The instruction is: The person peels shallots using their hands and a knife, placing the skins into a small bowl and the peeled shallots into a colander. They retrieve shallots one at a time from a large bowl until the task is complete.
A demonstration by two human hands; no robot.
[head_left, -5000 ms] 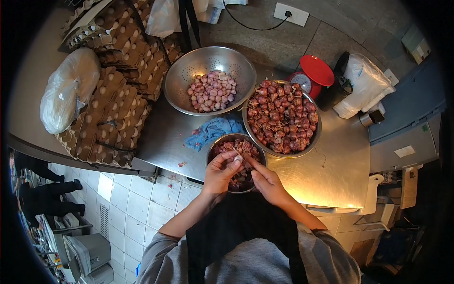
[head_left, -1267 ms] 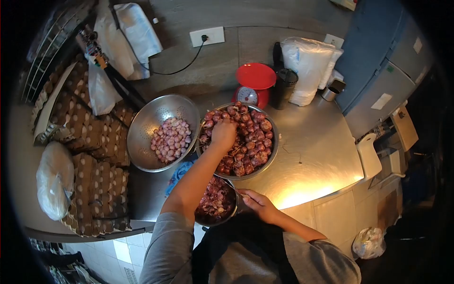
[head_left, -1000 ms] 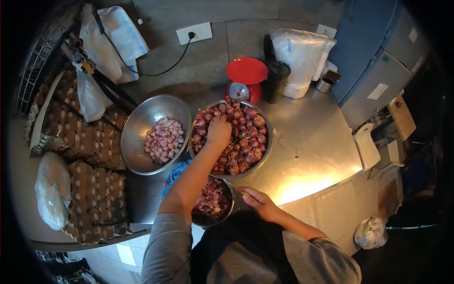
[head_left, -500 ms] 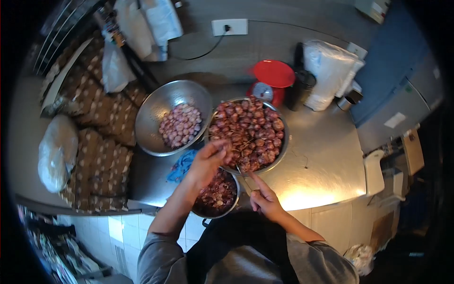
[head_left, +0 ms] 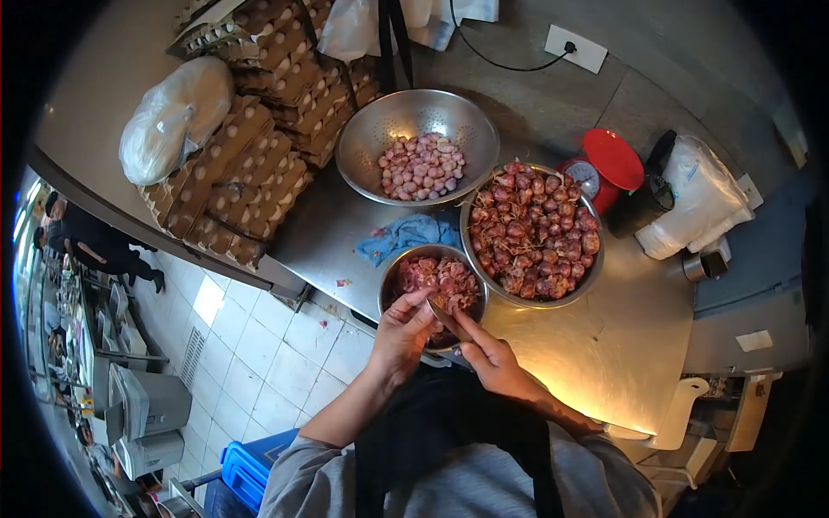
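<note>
Over the pot of onion skins [head_left: 442, 279], my left hand [head_left: 401, 332] has its fingers pinched round something small, likely a shallot, mostly hidden by the fingertips. My right hand [head_left: 498, 363] grips a small knife [head_left: 449, 321], its blade against the left fingertips. Behind and to the right is a metal bowl [head_left: 596, 278] heaped with unpeeled red shallots [head_left: 540, 229]. A perforated colander [head_left: 354, 142] holds peeled pinkish shallots [head_left: 421, 167]. A blue cloth [head_left: 406, 236] lies between the colander and the pot.
Stacked egg trays [head_left: 233, 177] with a plastic bag [head_left: 177, 121] stand at the left. A red scale [head_left: 611, 161], a dark canister [head_left: 641, 207] and white plastic packs [head_left: 695, 198] are at the back right. A person [head_left: 104, 246] is far left.
The view has swung left. My left hand has moved from the edge of the shallot bowl to above the skins pot, and my right hand with the knife has joined it there.
</note>
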